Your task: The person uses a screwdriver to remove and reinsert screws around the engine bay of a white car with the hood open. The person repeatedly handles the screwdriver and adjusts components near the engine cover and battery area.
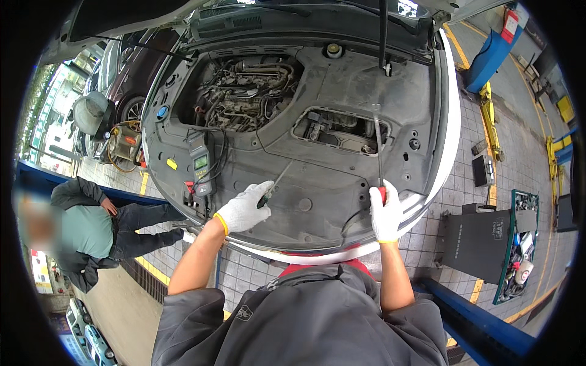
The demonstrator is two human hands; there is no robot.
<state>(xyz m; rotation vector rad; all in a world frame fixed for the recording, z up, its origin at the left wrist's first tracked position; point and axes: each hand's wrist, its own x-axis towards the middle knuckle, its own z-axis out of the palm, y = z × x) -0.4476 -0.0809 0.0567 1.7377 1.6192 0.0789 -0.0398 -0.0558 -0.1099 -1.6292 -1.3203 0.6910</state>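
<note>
My left hand [244,208], in a white knit glove with a yellow cuff, is closed around the dark green handle of a screwdriver [279,178]. Its thin shaft points up and to the right over the black plastic engine bay cover [305,171]. In the same kind of glove, my right hand [386,215] grips the red handle of a long screwdriver-like tool [379,149]. That tool's metal shaft runs forward across the right end of a small rectangular opening [342,134] in the cover. I cannot tell whether its tip touches the cover.
A handheld tester [201,163] with cables lies on the cover's left side. Behind it the engine [244,91] is exposed. A prop rod [383,36] stands at the back right. One person [85,219] stands at left; a tool cart [479,244] is at right.
</note>
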